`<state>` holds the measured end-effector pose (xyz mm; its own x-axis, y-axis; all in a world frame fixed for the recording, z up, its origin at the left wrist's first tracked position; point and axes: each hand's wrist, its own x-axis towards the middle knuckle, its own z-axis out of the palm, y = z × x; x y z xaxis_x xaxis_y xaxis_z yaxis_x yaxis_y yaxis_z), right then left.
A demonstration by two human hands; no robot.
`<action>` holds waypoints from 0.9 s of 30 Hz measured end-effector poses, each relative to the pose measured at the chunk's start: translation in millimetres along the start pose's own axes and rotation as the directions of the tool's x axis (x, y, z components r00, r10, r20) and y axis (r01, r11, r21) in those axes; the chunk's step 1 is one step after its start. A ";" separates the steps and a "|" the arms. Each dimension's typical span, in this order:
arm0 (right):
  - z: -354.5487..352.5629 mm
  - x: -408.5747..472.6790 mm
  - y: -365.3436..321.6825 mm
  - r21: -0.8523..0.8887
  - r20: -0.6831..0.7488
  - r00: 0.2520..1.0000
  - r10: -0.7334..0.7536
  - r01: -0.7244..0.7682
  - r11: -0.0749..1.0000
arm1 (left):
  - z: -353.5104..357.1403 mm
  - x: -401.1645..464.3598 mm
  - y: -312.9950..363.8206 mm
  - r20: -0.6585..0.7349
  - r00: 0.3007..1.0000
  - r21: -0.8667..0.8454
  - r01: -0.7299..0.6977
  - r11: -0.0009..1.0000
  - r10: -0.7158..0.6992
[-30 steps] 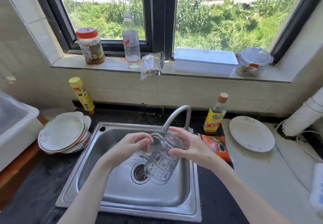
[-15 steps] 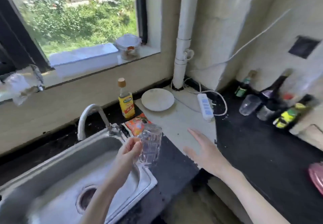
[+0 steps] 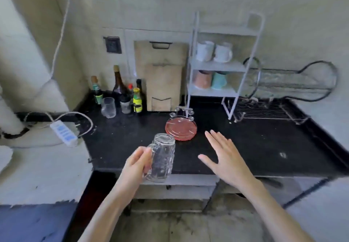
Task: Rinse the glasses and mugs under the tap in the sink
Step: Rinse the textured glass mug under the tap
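- Black counter (image 3: 245, 147) along a pale wall; sink no longer in view, since the view has swung right, away from the tap.
- Left hand (image 3: 137, 163): fingers curled round the handle of a clear glass mug (image 3: 162, 156), held upside down over the counter's front edge, near a pink plate (image 3: 181, 129).
- Right hand (image 3: 224, 156): fingers straight and spread, holding nothing, hovering above the counter; a sec ago it was on the mug at the sink.
- Judgement: rinse of this mug looks done; it is probably being carried to a drying spot, poss. the wire rack (image 3: 264, 109) at right.
- Still to rinse, prob.: drinking glass (image 3: 108, 107) by the bottles (image 3: 120, 88); mugs (image 3: 213, 51) on the white shelf (image 3: 219, 66).
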<state>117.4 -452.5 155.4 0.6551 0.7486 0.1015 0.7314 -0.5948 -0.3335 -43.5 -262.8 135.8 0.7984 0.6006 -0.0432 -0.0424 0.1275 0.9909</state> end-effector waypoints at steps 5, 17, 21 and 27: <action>-55.0 -30.1 133.1 -0.125 -0.067 0.988 0.141 -0.149 0.981 | 143.7 43.1 -19.0 0.159 0.987 -0.007 0.030 1.000 -0.028; -113.5 -18.7 321.5 -0.143 -0.094 0.922 0.375 -0.386 0.912 | 348.7 144.0 -23.2 0.358 0.932 -0.082 0.087 0.993 -0.052; -121.9 12.0 366.2 -0.154 -0.093 0.909 0.407 -0.417 0.896 | 389.5 195.6 -23.2 0.390 0.919 -0.118 0.104 0.988 -0.051; -139.7 62.9 424.6 -0.172 -0.090 0.878 0.470 -0.479 0.861 | 440.4 273.7 -24.2 0.433 0.898 -0.041 0.104 0.994 -0.076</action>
<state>495.6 -698.9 151.1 0.9363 0.3509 0.0167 0.3483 -0.9210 -0.1745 440.6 -449.1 156.0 0.9803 0.1885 -0.0587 0.0158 0.2215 0.9750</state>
